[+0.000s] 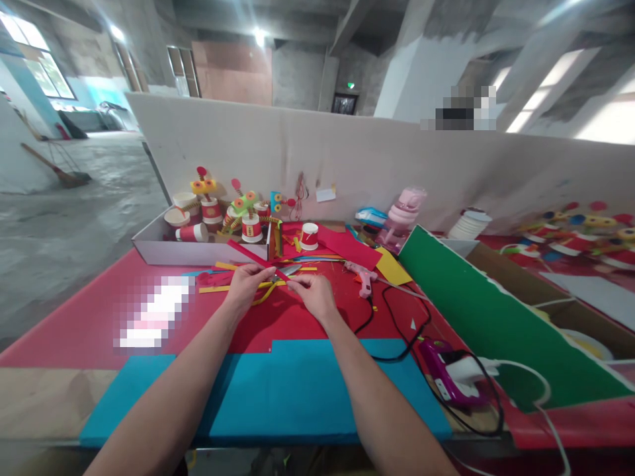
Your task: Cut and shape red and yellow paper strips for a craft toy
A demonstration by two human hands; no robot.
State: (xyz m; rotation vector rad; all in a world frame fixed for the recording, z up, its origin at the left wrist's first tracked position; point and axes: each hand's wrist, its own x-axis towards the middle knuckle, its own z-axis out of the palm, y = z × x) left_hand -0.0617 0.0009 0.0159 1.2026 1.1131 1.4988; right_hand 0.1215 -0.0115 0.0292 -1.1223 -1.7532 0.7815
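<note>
A pale partition [357, 155] bounds the far side of the red table [302, 324]. Along the near edge lies a blue board [292, 393], and both forearms reach across it. To the right, a green panel [496, 317] slants along the workspace, limiting sideways reach; the widest room for the arms is on the near side, over the board. A white box [198, 254] of cup figures borders the far left, its front wall just beyond the left hand [245, 285]. The right hand [315, 294] has the pink glue gun [366, 281] to its right. Yellow-handled scissors [265, 295] lie between and under the hands. Both hands pinch one red strip [245, 253] between thumb and fingers, above the table. It is narrow, straight and plain, slanting toward the box; its right end is hidden at the right fingertips.
</note>
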